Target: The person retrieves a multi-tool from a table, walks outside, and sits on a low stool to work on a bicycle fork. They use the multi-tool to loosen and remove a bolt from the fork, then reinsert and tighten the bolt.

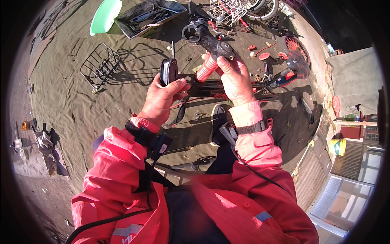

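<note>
Wire rack (100,65) left of the hands, tool tray (147,17) beyond it.

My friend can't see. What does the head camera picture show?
A person in a red jacket holds a black tool in the left hand and a black bike part with a red ribbed grip in the right hand, above scattered bicycle parts.

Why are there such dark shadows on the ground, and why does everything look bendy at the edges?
Head view: strong low sun casts long, sharp shadows, like the one beside the wire basket; the red sleeves glare brightly. The fisheye lens curves the building at the rim. The hands, left and right, look sharp.
</note>
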Tool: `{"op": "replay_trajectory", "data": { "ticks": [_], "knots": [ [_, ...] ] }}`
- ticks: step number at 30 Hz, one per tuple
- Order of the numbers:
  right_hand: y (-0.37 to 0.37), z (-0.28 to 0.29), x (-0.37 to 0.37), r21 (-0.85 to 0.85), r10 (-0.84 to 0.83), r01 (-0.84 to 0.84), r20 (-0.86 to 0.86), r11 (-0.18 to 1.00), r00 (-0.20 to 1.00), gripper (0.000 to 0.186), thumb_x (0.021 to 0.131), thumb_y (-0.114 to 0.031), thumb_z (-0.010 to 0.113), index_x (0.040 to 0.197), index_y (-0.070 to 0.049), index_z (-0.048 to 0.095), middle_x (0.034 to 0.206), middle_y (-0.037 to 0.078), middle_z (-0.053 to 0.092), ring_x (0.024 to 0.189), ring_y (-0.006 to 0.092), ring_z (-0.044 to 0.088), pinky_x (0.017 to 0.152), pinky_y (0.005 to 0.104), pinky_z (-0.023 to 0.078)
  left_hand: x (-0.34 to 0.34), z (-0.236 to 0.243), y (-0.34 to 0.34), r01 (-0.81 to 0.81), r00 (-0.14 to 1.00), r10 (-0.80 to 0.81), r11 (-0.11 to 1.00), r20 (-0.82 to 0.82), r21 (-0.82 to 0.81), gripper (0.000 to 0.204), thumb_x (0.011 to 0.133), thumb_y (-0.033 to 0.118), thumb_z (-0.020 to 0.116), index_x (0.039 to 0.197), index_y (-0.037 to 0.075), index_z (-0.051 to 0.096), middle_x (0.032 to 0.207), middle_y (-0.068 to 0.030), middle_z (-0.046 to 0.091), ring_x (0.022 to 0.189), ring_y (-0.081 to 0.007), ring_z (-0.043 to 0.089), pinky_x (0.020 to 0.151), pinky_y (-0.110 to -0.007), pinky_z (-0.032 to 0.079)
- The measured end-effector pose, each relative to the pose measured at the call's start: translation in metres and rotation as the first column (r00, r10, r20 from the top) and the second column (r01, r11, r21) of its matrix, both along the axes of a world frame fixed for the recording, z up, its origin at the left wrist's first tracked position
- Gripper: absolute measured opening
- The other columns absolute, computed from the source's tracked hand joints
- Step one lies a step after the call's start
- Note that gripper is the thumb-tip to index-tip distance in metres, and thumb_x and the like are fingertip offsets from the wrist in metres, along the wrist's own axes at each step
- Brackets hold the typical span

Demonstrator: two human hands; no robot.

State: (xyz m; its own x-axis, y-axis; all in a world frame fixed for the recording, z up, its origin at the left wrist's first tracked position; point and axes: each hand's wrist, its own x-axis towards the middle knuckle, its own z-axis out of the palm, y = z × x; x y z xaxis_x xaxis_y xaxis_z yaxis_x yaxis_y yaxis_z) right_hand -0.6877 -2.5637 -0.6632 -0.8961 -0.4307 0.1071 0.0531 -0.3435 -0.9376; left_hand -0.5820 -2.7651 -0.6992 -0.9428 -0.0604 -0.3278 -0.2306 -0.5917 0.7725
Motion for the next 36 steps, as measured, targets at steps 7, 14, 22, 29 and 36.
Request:
{"op": "replay_trajectory", "data": {
  "ticks": [7,14,22,29,36],
  "knots": [
    [0.002,0.002,-0.003,0.056,0.045,-0.042,-0.040,0.998,0.998,0.041,0.103,-0.022,0.065,0.136,0.002,0.059,0.127,0.015,0.067,0.120,0.0302,0.065,0.104,0.0471,0.053,0.006,0.005,-0.001,-0.044,0.998,0.049,0.990,0.034,-0.131,0.035,0.092,0.027,0.081,0.116,0.011,0.060,0.105,-0.0005,0.069,0.097,-0.0161,0.071,0.078,-0.030,0.053],
    [0.002,0.003,-0.002,0.012,0.046,-0.046,-0.011,0.999,0.999,0.035,0.100,-0.021,0.070,0.128,-0.001,0.062,0.116,0.011,0.072,0.109,0.0213,0.068,0.100,0.0363,0.050,0.020,0.013,-0.012,-0.163,0.985,0.175,0.925,0.003,-0.344,0.031,0.093,0.024,0.079,0.113,0.007,0.063,0.098,-0.0002,0.069,0.085,-0.0113,0.067,0.069,-0.026,0.050],
    [0.002,0.004,-0.002,-0.031,0.050,-0.050,-0.005,0.998,0.999,0.036,0.100,-0.021,0.069,0.130,-0.002,0.061,0.113,0.009,0.073,0.108,0.0193,0.067,0.099,0.0352,0.049,0.043,0.042,-0.020,-0.124,0.988,0.145,0.951,0.054,-0.284,0.044,0.096,0.026,0.075,0.127,0.003,0.055,0.096,-0.0042,0.067,0.073,-0.0120,0.065,0.059,-0.025,0.047],
    [0.007,0.004,-0.005,-0.147,0.143,-0.127,0.103,0.981,0.984,0.041,0.101,-0.023,0.058,0.136,-0.001,0.058,0.124,0.012,0.068,0.115,0.0238,0.065,0.105,0.0405,0.049,0.070,0.087,-0.009,0.092,0.992,-0.086,0.994,0.096,-0.063,0.036,0.104,0.035,0.056,0.125,0.006,0.057,0.105,-0.0105,0.069,0.075,-0.0164,0.066,0.061,-0.027,0.047],
    [0.009,0.008,-0.004,-0.157,0.175,-0.155,0.125,0.975,0.977,0.044,0.099,-0.022,0.052,0.136,0.000,0.056,0.122,0.012,0.066,0.113,0.0251,0.064,0.107,0.0434,0.047,0.061,0.092,0.016,0.205,0.961,-0.224,0.970,0.159,0.131,0.034,0.103,0.031,0.054,0.121,0.002,0.057,0.107,-0.0116,0.068,0.080,-0.0196,0.069,0.064,-0.030,0.049]
  ]
}}
